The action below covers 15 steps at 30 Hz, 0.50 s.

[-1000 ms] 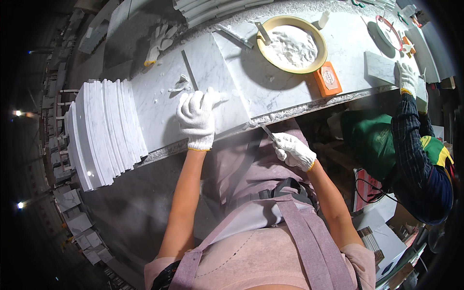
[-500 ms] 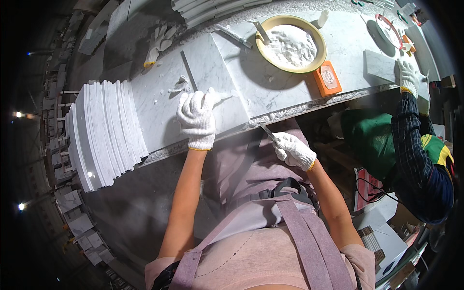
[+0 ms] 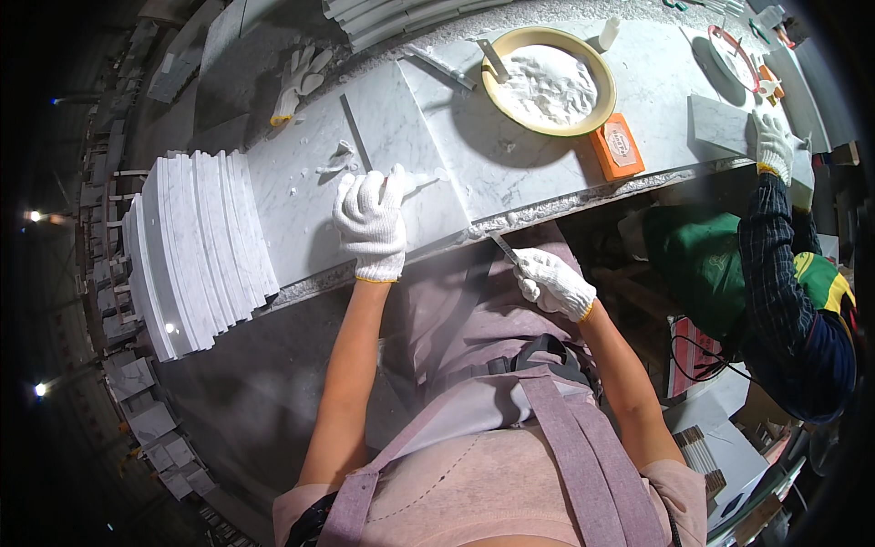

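Note:
In a white knit glove, my left hand (image 3: 371,226) rests on a grey-veined marble slab (image 3: 415,211) near its front edge, fingers partly bent. A white streak (image 3: 424,182), perhaps paste, runs along the slab beside its thumb. My right hand (image 3: 554,284), gloved too, is closed around a narrow flat metal blade (image 3: 503,246), whose tip reaches the rough front edge of the slabs. Beyond the left hand lie a crumpled white scrap (image 3: 339,159) and a thin dark strip (image 3: 355,132).
A yellow-rimmed bowl (image 3: 605,91) of white paste holds a scraper (image 3: 494,60); an orange box (image 3: 617,150) stands beside it. Stacked marble pieces (image 3: 196,246) stand at left, a spare glove (image 3: 298,84) behind. At right, a co-worker's gloved hand (image 3: 773,146) touches another marble piece (image 3: 720,125).

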Each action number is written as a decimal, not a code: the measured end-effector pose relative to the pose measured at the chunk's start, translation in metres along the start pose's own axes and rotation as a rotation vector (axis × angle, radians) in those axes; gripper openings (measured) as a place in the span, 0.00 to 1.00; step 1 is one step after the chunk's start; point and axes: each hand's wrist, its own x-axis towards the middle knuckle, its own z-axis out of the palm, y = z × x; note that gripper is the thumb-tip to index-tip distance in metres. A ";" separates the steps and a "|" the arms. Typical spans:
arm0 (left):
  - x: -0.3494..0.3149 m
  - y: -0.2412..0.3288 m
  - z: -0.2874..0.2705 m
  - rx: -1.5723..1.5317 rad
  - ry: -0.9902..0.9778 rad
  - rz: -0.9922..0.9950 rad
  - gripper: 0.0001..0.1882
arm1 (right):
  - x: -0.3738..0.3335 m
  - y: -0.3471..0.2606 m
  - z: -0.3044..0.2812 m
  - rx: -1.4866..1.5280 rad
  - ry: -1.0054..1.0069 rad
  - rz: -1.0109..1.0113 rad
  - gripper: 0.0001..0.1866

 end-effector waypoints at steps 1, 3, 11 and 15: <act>0.000 0.000 0.000 0.001 0.004 -0.004 0.19 | -0.001 -0.001 0.001 -0.015 -0.005 0.001 0.14; 0.000 -0.001 0.001 -0.007 0.007 0.004 0.20 | -0.002 -0.003 0.003 -0.040 -0.008 0.006 0.15; 0.002 -0.003 0.001 -0.013 0.041 0.067 0.20 | 0.000 0.001 -0.002 -0.065 -0.012 -0.020 0.13; 0.003 -0.004 0.002 -0.035 0.046 0.079 0.20 | 0.002 0.002 -0.005 -0.024 -0.026 -0.016 0.13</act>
